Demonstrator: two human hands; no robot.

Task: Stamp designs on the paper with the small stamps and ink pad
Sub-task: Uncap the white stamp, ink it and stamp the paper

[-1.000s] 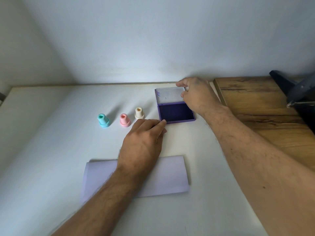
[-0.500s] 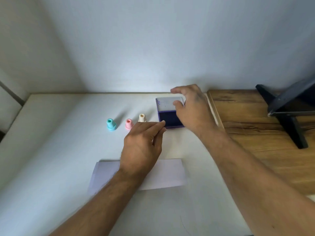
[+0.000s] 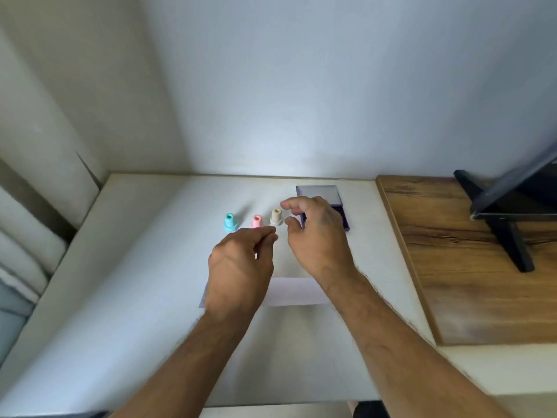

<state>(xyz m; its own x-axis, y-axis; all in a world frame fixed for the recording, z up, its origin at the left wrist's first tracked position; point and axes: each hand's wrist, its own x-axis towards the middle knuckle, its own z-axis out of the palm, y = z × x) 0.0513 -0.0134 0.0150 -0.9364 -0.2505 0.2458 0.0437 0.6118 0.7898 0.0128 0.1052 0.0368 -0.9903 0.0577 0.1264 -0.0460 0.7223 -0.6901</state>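
Stamps: three stand upright in one row on the white table (image 3: 135,297), just beyond both hands. From left to right they are the teal stamp (image 3: 230,222), the pink stamp (image 3: 256,221) and the beige stamp (image 3: 276,216). None is gripped.

The left hand (image 3: 239,267) is above the table in front of the pink stamp, fingers loosely curled with the tips drawn together. It holds nothing visible. Its fingertips overlap the base of the pink stamp in this view; contact cannot be confirmed.

The right hand (image 3: 316,233) is unclenched, thumb and forefinger spread in a wide pinch just right of the beige stamp. It grasps nothing. It covers the near left part of the ink pad (image 3: 342,217).

One ink pad lies open at the far right of the white table, its clear lid (image 3: 319,195) folded back toward the wall (image 3: 301,86). The dark purple tray sits close to the table's right edge.

One sheet of paper (image 3: 297,292) lies flat under both wrists, nearer the person than the stamps. The forearms hide much of it; only its middle strip and left corner show.

Open table surface extends left of the teal stamp to the left edge, and from the paper to the near edge. The back edge meets the wall just behind the ink pad.

To the right, a wooden board (image 3: 467,282) adjoins the white table. One black stand (image 3: 506,233) rests on its far end, well apart from the ink pad.
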